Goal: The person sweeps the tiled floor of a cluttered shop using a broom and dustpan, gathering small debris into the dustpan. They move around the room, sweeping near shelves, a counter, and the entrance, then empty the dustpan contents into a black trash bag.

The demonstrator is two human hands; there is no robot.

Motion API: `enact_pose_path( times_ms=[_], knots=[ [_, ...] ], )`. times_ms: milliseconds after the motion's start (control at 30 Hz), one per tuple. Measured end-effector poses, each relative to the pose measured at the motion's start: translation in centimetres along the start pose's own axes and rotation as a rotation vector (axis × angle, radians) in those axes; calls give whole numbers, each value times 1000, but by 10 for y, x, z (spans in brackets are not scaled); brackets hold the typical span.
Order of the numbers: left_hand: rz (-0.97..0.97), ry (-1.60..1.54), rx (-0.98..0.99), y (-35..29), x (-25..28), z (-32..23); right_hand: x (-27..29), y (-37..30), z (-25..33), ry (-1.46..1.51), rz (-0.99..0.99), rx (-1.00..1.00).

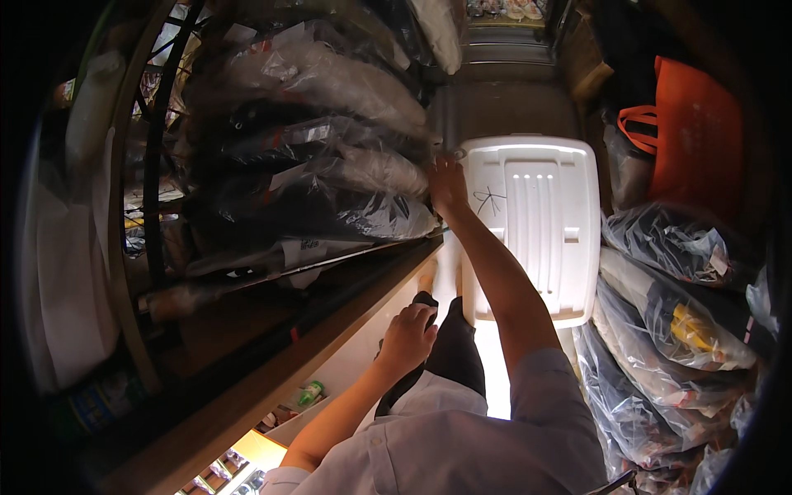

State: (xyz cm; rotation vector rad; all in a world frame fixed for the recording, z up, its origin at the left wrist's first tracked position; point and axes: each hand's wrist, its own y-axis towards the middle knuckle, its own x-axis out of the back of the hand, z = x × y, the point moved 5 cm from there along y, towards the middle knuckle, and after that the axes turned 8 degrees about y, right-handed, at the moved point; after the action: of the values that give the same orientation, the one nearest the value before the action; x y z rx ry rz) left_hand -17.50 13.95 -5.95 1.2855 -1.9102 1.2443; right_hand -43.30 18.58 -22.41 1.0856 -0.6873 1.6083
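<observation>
My right hand reaches up to the front ends of a stack of plastic-bagged clothes, at the edge of a shelf on the left. Its fingers look stretched out and slightly apart at the bags; their tips are in dim light. Lower down, my left hand is closed in front of my body, its fingers curled at something dark. What that dark thing is, I cannot make out. Just right of my right forearm is a white plastic lid with a thin dark cord on it.
The wooden shelf edge runs diagonally along the left. On the right lie more bagged clothes, below an orange bag with handles. A green item sits low beneath the shelf. A dark metal rack stands at far left.
</observation>
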Motion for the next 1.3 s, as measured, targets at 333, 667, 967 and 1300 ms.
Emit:
enact_pose_path(
  times_ms=[333,667,967,1300],
  knots=[
    [105,-88,61,8,-7,3,18,42,-24,45,-173,-47],
    [103,-139,67,-34,-27,12,-50,-61,38,275,780,-143],
    [49,-232,39,-61,-17,0,25,-40,68,128,554,157],
    [-180,-318,72,-104,-10,41,105,-29,120,-2,499,179]
  ],
)
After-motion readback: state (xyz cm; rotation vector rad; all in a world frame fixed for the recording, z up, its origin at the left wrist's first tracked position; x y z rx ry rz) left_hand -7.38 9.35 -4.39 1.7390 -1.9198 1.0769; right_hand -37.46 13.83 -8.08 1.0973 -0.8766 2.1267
